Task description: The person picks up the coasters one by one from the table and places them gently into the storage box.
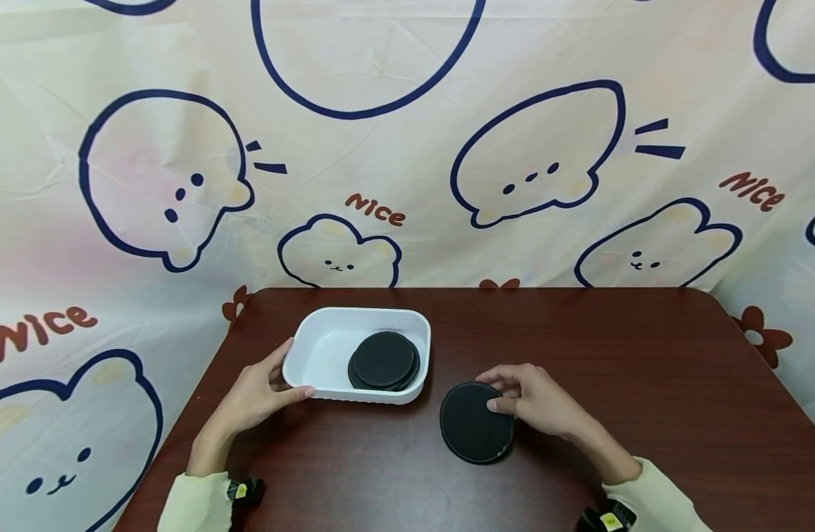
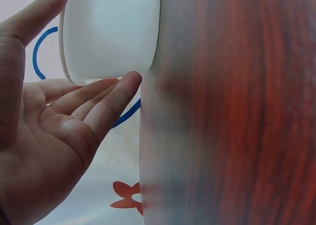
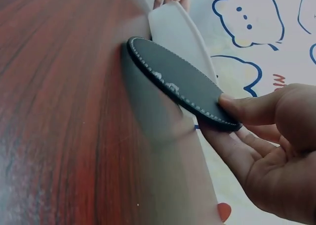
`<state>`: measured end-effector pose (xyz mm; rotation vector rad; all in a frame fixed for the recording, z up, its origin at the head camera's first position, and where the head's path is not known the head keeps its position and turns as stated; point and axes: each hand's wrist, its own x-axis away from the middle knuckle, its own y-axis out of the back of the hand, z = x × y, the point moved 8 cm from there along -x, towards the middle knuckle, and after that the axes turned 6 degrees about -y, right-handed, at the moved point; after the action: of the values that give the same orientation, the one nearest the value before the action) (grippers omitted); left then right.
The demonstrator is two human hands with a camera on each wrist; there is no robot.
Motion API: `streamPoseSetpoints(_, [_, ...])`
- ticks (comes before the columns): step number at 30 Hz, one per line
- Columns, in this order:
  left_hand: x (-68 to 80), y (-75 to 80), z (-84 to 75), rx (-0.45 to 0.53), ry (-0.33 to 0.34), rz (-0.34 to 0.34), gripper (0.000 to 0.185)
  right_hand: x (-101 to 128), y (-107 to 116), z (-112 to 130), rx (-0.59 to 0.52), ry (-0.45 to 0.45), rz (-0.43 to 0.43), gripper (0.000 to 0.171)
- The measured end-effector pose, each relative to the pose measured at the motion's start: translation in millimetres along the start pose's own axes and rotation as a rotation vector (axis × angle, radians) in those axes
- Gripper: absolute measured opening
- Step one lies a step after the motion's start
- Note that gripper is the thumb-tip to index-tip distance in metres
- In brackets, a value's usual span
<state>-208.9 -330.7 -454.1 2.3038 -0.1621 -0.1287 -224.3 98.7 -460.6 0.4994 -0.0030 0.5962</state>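
Observation:
My right hand (image 1: pixel 513 395) pinches the right edge of a round black coaster (image 1: pixel 475 423) with white stitching, tilted up off the dark wood table (image 1: pixel 646 384). In the right wrist view my thumb and fingers (image 3: pixel 247 109) clamp the coaster (image 3: pixel 173 79) rim. A white rectangular tray (image 1: pixel 314 347) sits to the left with a stack of black coasters (image 1: pixel 383 360) inside. My left hand (image 1: pixel 274 384) rests against the tray's front left corner, thumb along the front wall, fingers straight. In the left wrist view, straight fingers (image 2: pixel 106 99) touch the tray (image 2: pixel 111 32).
A cartoon-bear printed cloth (image 1: pixel 407 148) hangs behind and drapes round the table. The table's right half (image 1: pixel 680 355) is bare wood. Both wrists wear small black cameras (image 1: pixel 247 490).

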Motion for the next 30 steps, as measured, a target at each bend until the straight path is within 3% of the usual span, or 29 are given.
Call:
streamPoseSetpoints(12, [0.5, 0.1, 0.6, 0.006, 0.009, 0.0, 0.114, -5.6, 6.2, -5.6, -0.261, -0.109, 0.003, 0.046])
streamPoseSetpoints(30, [0.4, -0.1, 0.5, 0.008, 0.006, 0.001, 0.113, -24.2, 5.4, 7.7, -0.37, -0.138, -0.061, 0.049])
